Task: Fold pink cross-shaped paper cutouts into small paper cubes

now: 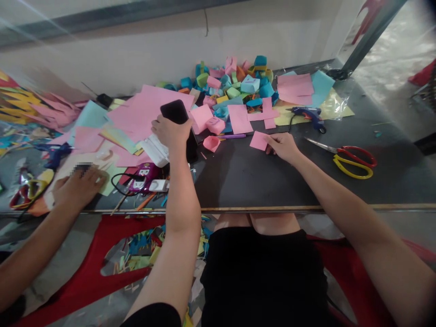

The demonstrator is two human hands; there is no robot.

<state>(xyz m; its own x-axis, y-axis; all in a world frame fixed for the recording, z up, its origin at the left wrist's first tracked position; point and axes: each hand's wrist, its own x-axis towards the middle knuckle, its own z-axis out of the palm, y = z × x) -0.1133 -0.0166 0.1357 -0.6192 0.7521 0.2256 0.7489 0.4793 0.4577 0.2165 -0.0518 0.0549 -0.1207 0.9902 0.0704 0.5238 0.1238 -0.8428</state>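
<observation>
My left hand [171, 132] is closed round the lower end of a black phone [175, 111], which stands tilted up from the dark table [259, 181] in front of a stack of pink paper sheets [143, 109]. My right hand [283, 146] pinches the edge of a small pink paper square [259, 141] that lies flat on the table. A folded pink paper box [211, 143] and a purple pen [232, 136] lie between my two hands.
Another person's hand [79, 186] rests on the table at the left. Red-and-yellow scissors [350, 160] lie at the right, a blue glue gun [310, 116] behind them. Several coloured folded paper boxes [235, 84] are heaped by the wall. A purple device with cables [145, 178] sits near the front edge.
</observation>
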